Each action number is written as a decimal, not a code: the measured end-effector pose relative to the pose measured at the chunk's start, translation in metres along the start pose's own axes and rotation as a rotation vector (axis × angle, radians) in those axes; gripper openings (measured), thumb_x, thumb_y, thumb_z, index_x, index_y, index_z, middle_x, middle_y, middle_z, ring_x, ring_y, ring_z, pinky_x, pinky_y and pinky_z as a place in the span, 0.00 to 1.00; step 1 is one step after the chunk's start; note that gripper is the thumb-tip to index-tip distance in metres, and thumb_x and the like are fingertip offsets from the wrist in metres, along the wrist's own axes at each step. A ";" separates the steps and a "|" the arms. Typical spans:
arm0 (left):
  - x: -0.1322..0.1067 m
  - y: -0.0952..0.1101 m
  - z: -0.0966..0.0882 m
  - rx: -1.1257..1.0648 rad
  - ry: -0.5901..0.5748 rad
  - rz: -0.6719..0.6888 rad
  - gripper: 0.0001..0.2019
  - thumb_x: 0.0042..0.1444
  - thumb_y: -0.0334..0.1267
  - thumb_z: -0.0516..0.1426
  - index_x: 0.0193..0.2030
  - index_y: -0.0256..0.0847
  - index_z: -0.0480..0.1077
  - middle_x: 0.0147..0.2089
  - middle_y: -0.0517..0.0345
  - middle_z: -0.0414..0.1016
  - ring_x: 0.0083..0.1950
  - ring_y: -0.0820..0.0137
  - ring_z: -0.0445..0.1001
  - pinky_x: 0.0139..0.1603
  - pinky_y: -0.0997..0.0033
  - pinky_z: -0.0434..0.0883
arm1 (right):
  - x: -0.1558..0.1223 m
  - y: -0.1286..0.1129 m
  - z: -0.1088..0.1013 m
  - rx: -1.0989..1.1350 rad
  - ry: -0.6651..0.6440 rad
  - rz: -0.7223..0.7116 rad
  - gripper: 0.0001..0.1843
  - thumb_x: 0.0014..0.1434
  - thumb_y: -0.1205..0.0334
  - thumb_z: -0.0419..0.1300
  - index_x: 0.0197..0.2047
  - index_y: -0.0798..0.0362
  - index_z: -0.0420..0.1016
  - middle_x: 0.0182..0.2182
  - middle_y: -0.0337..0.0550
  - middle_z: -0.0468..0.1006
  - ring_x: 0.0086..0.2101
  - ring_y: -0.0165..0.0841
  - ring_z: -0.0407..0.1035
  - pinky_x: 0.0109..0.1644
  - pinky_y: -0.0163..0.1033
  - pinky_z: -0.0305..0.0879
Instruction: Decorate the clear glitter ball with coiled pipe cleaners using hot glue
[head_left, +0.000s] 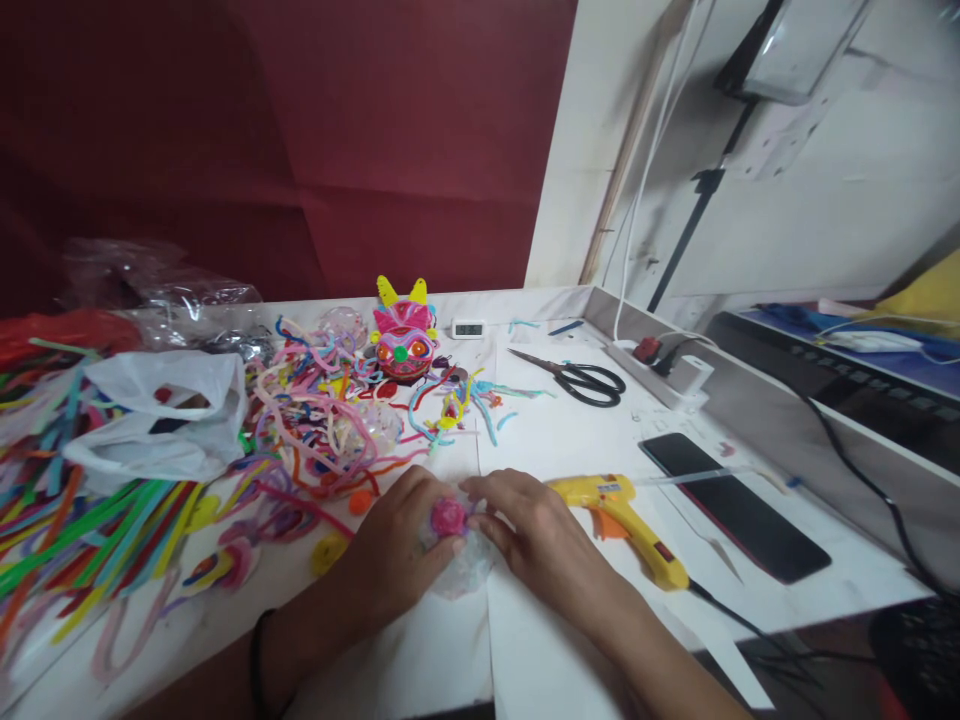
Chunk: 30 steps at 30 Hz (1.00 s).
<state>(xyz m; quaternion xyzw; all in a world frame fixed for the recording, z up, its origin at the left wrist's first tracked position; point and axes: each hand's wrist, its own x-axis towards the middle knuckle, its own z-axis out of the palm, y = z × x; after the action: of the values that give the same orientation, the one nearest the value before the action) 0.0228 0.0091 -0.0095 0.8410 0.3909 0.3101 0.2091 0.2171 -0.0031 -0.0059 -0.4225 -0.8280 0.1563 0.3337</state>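
Observation:
At the front of the desk, my left hand (397, 545) is curled around a small translucent plastic piece (461, 575) with a bright pink, knobbly round part (448, 517) on it. My right hand (529, 525) closes on the same piece from the other side, its thumb and fingertips pinched at the edge of the pink part. A little purple shows between the fingers of both hands. Just right of my right hand lies a yellow hot glue gun (630, 520) with an orange trigger.
Colourful pipe cleaners (135, 530) and a white plastic bag (161, 415) crowd the left side. A lion-like craft head (405, 335) stands at the back beside a small digital display (468, 328). Black-handled scissors (585, 382), a phone (735, 505) and a power strip (660, 380) are at the right.

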 end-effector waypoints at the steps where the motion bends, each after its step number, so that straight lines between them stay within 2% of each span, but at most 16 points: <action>1: 0.000 0.000 -0.001 -0.002 -0.005 0.000 0.06 0.53 0.30 0.55 0.39 0.41 0.67 0.39 0.56 0.67 0.42 0.64 0.69 0.43 0.62 0.68 | 0.001 0.000 0.000 0.003 -0.006 0.004 0.13 0.62 0.73 0.58 0.50 0.56 0.75 0.39 0.47 0.80 0.40 0.38 0.73 0.43 0.41 0.68; 9: -0.002 -0.002 -0.007 -0.018 -0.050 0.038 0.07 0.58 0.29 0.54 0.43 0.40 0.68 0.41 0.57 0.67 0.44 0.66 0.68 0.45 0.65 0.67 | 0.006 0.002 0.001 -0.001 -0.019 0.041 0.15 0.61 0.73 0.59 0.50 0.55 0.75 0.40 0.46 0.81 0.40 0.37 0.74 0.44 0.40 0.69; 14: -0.002 -0.001 -0.008 -0.015 -0.069 0.020 0.05 0.59 0.30 0.54 0.42 0.39 0.68 0.41 0.57 0.68 0.44 0.66 0.68 0.45 0.66 0.66 | -0.001 0.000 -0.005 -0.055 0.008 0.069 0.20 0.62 0.69 0.59 0.58 0.55 0.69 0.42 0.50 0.80 0.40 0.40 0.75 0.43 0.45 0.72; 16: -0.002 -0.002 -0.007 -0.013 -0.068 0.009 0.07 0.59 0.29 0.53 0.43 0.40 0.69 0.42 0.56 0.68 0.44 0.66 0.68 0.46 0.65 0.66 | -0.013 0.002 -0.013 -0.123 0.061 0.069 0.21 0.63 0.69 0.57 0.60 0.55 0.66 0.44 0.52 0.79 0.41 0.42 0.74 0.43 0.48 0.72; 19: -0.002 -0.004 -0.007 -0.007 -0.073 0.007 0.09 0.59 0.29 0.53 0.46 0.41 0.69 0.44 0.56 0.68 0.47 0.65 0.69 0.47 0.65 0.66 | -0.044 0.013 -0.026 -0.400 0.200 0.025 0.17 0.65 0.65 0.55 0.57 0.54 0.66 0.41 0.52 0.79 0.37 0.44 0.73 0.39 0.52 0.73; 22: -0.002 -0.004 -0.007 -0.009 -0.086 -0.003 0.08 0.59 0.30 0.53 0.45 0.39 0.70 0.43 0.55 0.68 0.46 0.65 0.69 0.47 0.65 0.67 | -0.082 0.030 -0.037 -0.626 0.164 0.130 0.13 0.64 0.62 0.55 0.51 0.53 0.69 0.39 0.52 0.78 0.36 0.47 0.72 0.37 0.56 0.73; 25: -0.001 -0.003 -0.007 -0.019 -0.092 -0.006 0.09 0.60 0.30 0.53 0.46 0.39 0.70 0.43 0.55 0.68 0.46 0.65 0.70 0.47 0.65 0.67 | -0.113 0.042 -0.043 -0.668 0.083 0.232 0.17 0.62 0.61 0.55 0.55 0.50 0.68 0.39 0.49 0.77 0.36 0.46 0.71 0.36 0.54 0.73; 30: -0.003 -0.003 -0.007 -0.015 -0.086 0.001 0.11 0.61 0.32 0.52 0.49 0.40 0.70 0.43 0.55 0.68 0.46 0.65 0.70 0.47 0.65 0.67 | -0.123 0.040 -0.049 -0.607 0.043 0.425 0.13 0.63 0.56 0.50 0.46 0.46 0.72 0.35 0.46 0.75 0.32 0.43 0.72 0.33 0.48 0.73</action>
<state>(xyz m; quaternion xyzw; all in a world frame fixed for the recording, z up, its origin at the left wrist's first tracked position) 0.0153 0.0094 -0.0072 0.8521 0.3788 0.2768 0.2320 0.3259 -0.0794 -0.0435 -0.6681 -0.7232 -0.0393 0.1708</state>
